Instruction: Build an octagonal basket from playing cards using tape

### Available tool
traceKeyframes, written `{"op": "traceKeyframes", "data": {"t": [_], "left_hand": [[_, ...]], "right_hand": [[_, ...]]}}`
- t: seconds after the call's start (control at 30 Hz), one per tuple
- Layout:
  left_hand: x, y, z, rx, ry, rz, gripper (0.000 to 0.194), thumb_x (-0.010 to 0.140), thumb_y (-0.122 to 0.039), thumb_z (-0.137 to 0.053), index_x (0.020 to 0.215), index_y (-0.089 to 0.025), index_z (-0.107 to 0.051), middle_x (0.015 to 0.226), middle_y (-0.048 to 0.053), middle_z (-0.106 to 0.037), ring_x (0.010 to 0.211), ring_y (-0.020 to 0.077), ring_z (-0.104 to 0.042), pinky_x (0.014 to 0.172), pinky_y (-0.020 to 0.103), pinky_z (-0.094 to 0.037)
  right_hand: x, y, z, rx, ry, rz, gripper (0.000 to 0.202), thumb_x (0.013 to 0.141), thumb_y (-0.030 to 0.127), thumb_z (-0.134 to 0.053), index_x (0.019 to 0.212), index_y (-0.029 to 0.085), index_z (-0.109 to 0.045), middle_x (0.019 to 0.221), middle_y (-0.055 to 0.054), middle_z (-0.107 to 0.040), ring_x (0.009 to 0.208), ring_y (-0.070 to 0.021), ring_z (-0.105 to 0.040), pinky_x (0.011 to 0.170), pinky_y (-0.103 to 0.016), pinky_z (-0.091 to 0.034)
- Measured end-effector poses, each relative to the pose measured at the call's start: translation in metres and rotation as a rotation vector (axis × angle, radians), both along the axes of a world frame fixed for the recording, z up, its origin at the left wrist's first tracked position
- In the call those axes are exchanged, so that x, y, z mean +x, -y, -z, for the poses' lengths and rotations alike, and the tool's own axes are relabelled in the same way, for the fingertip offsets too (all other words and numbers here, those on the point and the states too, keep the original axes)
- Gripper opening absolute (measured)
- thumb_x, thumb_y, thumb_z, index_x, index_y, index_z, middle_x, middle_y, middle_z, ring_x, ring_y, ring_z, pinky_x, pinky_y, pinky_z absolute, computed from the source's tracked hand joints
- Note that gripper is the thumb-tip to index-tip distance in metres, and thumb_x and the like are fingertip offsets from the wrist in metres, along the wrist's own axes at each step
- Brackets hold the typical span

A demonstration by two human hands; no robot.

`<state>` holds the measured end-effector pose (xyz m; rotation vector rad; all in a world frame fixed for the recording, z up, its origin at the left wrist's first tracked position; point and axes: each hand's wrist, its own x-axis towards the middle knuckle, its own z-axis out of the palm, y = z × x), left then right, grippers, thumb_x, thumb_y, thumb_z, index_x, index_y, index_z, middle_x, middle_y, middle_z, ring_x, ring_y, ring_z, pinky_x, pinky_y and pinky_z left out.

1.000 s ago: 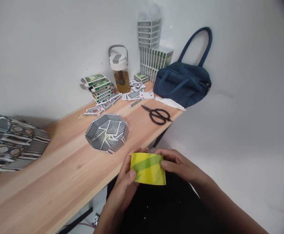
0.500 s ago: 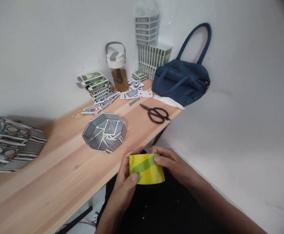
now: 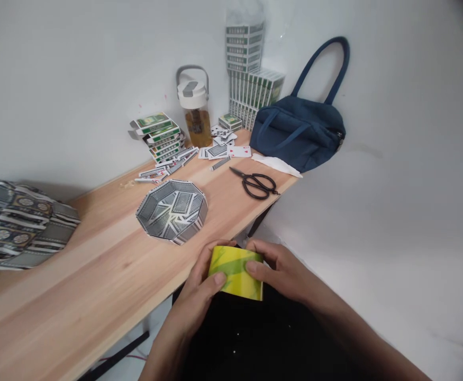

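Between my two hands, over my lap and just off the table's front edge, is a roll of yellow tape [image 3: 237, 284] with a green diagonal band. My left hand [image 3: 201, 288] is closed around its left side, thumb on the front face. On the other side my right hand [image 3: 281, 269] grips it, thumb pressed on the upper right of the face. The fingers behind the roll are partly hidden. Beyond my hands, an octagonal tray made of folded playing cards [image 3: 171, 211] sits on the table. Black scissors [image 3: 257, 185] lie to its right.
On the wooden table [image 3: 108, 254] stand a jug of amber liquid [image 3: 197, 124], stacked card boxes [image 3: 162, 135] and a taller box stack [image 3: 245, 50]. Loose cards [image 3: 239, 152], white paper [image 3: 277, 164] and a blue bag [image 3: 298, 132] are at the far end. A card-made piece [image 3: 28, 227] sits left.
The tape roll has turned slightly and shifted a little left in my hands. My right thumb has slid left across its face. The camera view has shifted slightly.
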<state>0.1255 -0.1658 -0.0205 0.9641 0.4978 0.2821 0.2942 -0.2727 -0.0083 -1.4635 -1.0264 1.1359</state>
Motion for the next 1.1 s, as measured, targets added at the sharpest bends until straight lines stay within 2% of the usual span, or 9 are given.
{"op": "traceKeyframes", "data": {"t": [0.17, 0.37, 0.57, 0.7, 0.73, 0.83, 0.87, 0.97, 1.1], "left_hand": [[0.001, 0.006, 0.003, -0.074, 0.035, -0.007, 0.05, 0.081, -0.039, -0.066, 0.126, -0.024, -0.051, 0.132, 0.009, -0.052, 0.116, 0.029, -0.052, 0.089, 0.034, -0.045], [0.001, 0.009, 0.005, -0.11, 0.046, -0.037, 0.053, 0.078, -0.039, -0.07, 0.126, -0.025, -0.053, 0.133, 0.009, -0.051, 0.119, 0.0294, -0.05, 0.099, 0.039, -0.041], [0.0, 0.009, 0.001, -0.033, 0.075, -0.079, 0.059, 0.077, -0.049, -0.067, 0.129, -0.027, -0.051, 0.139, 0.009, -0.048, 0.121, 0.0313, -0.05, 0.099, 0.041, -0.042], [-0.005, 0.001, -0.017, 0.351, -0.034, 0.002, 0.057, 0.083, -0.049, -0.061, 0.134, -0.025, -0.05, 0.131, 0.011, -0.054, 0.11, 0.0288, -0.055, 0.09, 0.038, -0.046], [-0.007, -0.003, -0.024, 0.507, -0.102, -0.079, 0.052, 0.085, -0.046, -0.059, 0.132, -0.025, -0.051, 0.127, 0.011, -0.057, 0.104, 0.0265, -0.058, 0.086, 0.037, -0.047], [-0.015, -0.019, -0.038, 1.078, -0.369, -0.528, 0.035, 0.084, -0.035, -0.063, 0.118, -0.026, -0.06, 0.126, 0.007, -0.058, 0.083, 0.0184, -0.058, 0.077, 0.032, -0.046], [-0.017, -0.026, -0.039, 1.217, -0.466, -0.573, 0.036, 0.084, -0.033, -0.063, 0.119, -0.026, -0.059, 0.126, 0.007, -0.058, 0.076, 0.0164, -0.057, 0.074, 0.031, -0.046], [-0.023, -0.05, -0.03, 1.462, -0.605, -0.417, 0.039, 0.086, -0.033, -0.059, 0.124, -0.024, -0.055, 0.124, 0.008, -0.06, 0.062, 0.0136, -0.055, 0.066, 0.03, -0.046], [-0.024, -0.073, -0.012, 1.606, -0.664, -0.301, 0.02, 0.089, -0.031, -0.051, 0.098, -0.02, -0.065, 0.104, 0.008, -0.068, 0.072, 0.0193, -0.062, 0.069, 0.03, -0.046]], "right_hand": [[-0.007, -0.003, -0.005, -0.007, -0.002, 0.059, 0.034, 0.091, 0.046, -0.05, 0.069, 0.02, -0.047, 0.066, 0.003, -0.045, 0.059, -0.0105, -0.038, 0.053, -0.025, -0.029], [-0.003, -0.004, -0.001, -0.026, -0.027, 0.085, 0.045, 0.092, 0.052, -0.045, 0.061, 0.02, -0.04, 0.06, 0.004, -0.033, 0.055, -0.0098, -0.03, 0.051, -0.025, -0.024], [0.006, 0.004, 0.001, 0.04, -0.216, -0.019, 0.036, 0.088, 0.052, -0.054, 0.083, 0.018, -0.06, 0.075, 0.0, -0.053, 0.069, -0.0127, -0.046, 0.063, -0.025, -0.036], [0.009, 0.01, 0.01, 0.086, -0.37, 0.109, 0.035, 0.086, 0.052, -0.059, 0.077, 0.018, -0.057, 0.069, 0.001, -0.05, 0.061, -0.0109, -0.044, 0.058, -0.023, -0.035], [0.01, 0.011, 0.012, 0.098, -0.433, 0.169, 0.036, 0.084, 0.054, -0.06, 0.076, 0.019, -0.056, 0.067, 0.001, -0.049, 0.058, -0.0107, -0.043, 0.055, -0.023, -0.034], [0.017, 0.014, 0.015, 0.12, -0.571, 0.316, 0.036, 0.076, 0.055, -0.067, 0.075, 0.021, -0.055, 0.066, 0.001, -0.048, 0.055, -0.0113, -0.042, 0.052, -0.023, -0.035], [0.019, 0.014, 0.014, 0.122, -0.588, 0.339, 0.035, 0.075, 0.053, -0.069, 0.075, 0.021, -0.056, 0.067, 0.001, -0.049, 0.056, -0.0116, -0.042, 0.052, -0.023, -0.035], [0.023, 0.012, 0.013, 0.122, -0.595, 0.336, 0.033, 0.076, 0.05, -0.07, 0.073, 0.02, -0.056, 0.067, 0.0, -0.05, 0.057, -0.0118, -0.043, 0.053, -0.023, -0.035], [0.017, 0.007, 0.012, 0.122, -0.573, 0.264, 0.034, 0.078, 0.05, -0.068, 0.072, 0.019, -0.056, 0.064, 0.001, -0.048, 0.055, -0.0101, -0.04, 0.052, -0.022, -0.032]]}}
